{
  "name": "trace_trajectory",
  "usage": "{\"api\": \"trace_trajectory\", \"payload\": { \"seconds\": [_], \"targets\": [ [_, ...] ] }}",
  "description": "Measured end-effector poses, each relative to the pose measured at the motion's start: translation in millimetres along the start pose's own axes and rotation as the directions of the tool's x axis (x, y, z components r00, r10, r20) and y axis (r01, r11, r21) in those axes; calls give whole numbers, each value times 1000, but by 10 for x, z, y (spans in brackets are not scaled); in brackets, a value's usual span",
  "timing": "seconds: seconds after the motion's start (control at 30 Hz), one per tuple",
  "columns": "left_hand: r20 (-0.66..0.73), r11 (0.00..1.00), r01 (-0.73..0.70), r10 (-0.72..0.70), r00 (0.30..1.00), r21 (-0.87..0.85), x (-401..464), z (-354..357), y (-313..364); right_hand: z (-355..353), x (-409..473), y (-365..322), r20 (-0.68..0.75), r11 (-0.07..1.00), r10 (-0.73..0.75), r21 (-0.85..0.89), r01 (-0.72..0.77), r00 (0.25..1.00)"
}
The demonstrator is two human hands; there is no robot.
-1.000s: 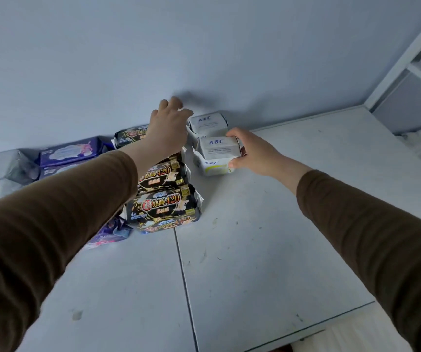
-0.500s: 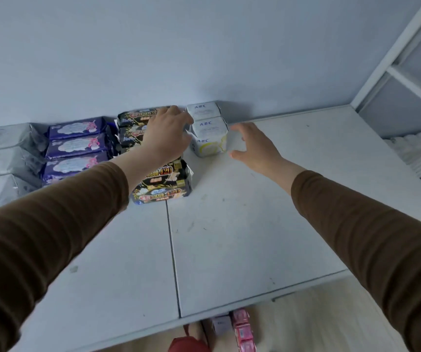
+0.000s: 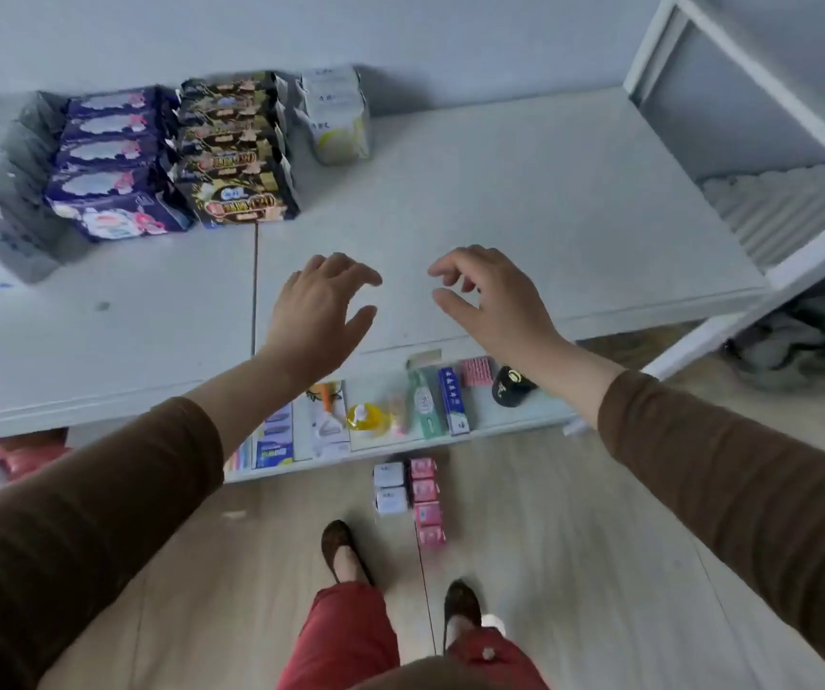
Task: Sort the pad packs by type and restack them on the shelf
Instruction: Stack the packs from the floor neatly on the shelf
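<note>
Pad packs stand in rows at the back left of the white shelf (image 3: 525, 201): grey packs (image 3: 17, 191), purple packs (image 3: 106, 161), black-and-gold packs (image 3: 236, 151) and white ABC packs (image 3: 335, 112). On the wooden floor below lie small white packs (image 3: 389, 488) and pink packs (image 3: 425, 500). My left hand (image 3: 320, 311) and my right hand (image 3: 490, 296) hover over the shelf's front edge, fingers loosely curved, holding nothing.
A lower shelf (image 3: 520, 420) carries toothpaste boxes, a yellow bottle and a black jar. A white frame post (image 3: 729, 57) rises at the right, with a bundle of fabric (image 3: 798, 341) on the floor beyond it. My feet stand just behind the floor packs.
Both hands have drawn back from the black-and-gold and ABC stacks toward the shelf's front edge. The view has tilted down, bringing the lower shelf and floor packs into sight.
</note>
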State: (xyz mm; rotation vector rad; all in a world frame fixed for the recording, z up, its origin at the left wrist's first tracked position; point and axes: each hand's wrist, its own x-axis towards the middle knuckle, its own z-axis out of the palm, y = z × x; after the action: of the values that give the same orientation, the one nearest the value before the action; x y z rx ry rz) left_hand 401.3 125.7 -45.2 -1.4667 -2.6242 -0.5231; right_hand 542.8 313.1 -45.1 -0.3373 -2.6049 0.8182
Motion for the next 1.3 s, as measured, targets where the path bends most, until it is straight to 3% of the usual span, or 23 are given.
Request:
{"api": "trace_trajectory", "payload": {
  "seconds": [0.23, 0.43, 0.6, 0.7, 0.83, 1.0, 1.17, 1.3],
  "targets": [
    [82, 990, -63, 73, 994, -125, -1046, 495, 431, 246, -1135, 201, 23, 989, 140, 47, -141, 990],
    [285, 978, 78, -20, 958, -192, -2111, 1284, 172, 1068, -2036, 374, 184, 927, 353, 62, -369, 917],
    [576, 969, 230, -140, 805, -86, -3035, 2243, -310, 2087, -2727, 632, 370, 882, 447, -28, -471, 815],
    [648, 946, 323, -229, 727, -29, -3456, 2847, -557, 2711, -3090, 897, 460, 861, 478, -78, -503, 748],
    [660, 900, 437, -330, 675, 4, -3789, 3680, -828, 3526, -3466, 1339, 514, 857, 487, -126, -499, 706],
    [632, 886, 463, -352, 691, -12, -3872, 4737, -1105, 4463, -3631, 1989, 545, 857, 500, -197, -476, 673],
    [578, 863, 505, -410, 705, -4, -3741, 5733, -1452, 5345, -3540, 2623, 541, 872, 481, -218, -438, 690],
    [515, 854, 520, -443, 733, -4, -3461, 6399, -1739, 5943, -3412, 3071, 486, 899, 437, -208, -385, 757]
  ]
}}
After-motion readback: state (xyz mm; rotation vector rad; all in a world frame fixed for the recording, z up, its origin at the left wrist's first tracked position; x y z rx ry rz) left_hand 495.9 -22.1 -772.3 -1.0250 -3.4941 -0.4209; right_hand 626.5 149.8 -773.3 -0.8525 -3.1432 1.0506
